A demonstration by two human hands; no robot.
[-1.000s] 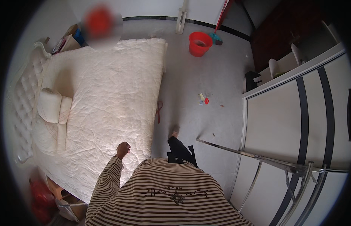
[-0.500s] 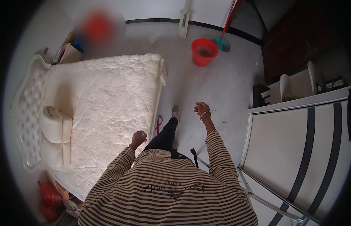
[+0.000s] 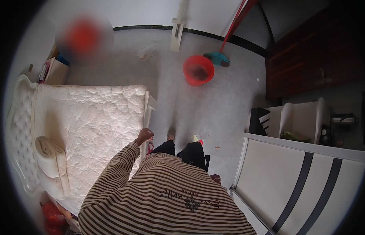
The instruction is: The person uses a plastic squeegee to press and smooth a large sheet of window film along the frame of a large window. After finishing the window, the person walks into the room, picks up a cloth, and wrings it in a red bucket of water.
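My left hand [image 3: 145,136] is in front of me over the right edge of the bed, its fingers curled in and nothing visible in them. Under it spreads the pale quilted mattress cover [image 3: 100,113]. Most of my right hand [image 3: 216,179] is tucked low beside my body, so its fingers do not show. A dark shoe [image 3: 171,135] is on the floor below. Close to my left hand a bit of pink-red strap [image 3: 150,146] shows by the bed's side.
Ahead on the grey floor stands a red bucket [image 3: 198,71], with a teal dustpan [image 3: 217,58] behind it. A rolled quilt [image 3: 51,156] lies by the tufted headboard [image 3: 23,125]. To my right is a white cabinet [image 3: 268,168] with dark stripes. Dark red door [image 3: 304,58] at far right.
I have moved forward, so the bucket, bed and cabinet sit nearer. My right hand has swung back from in front to beside my body. My left hand has come slightly forward.
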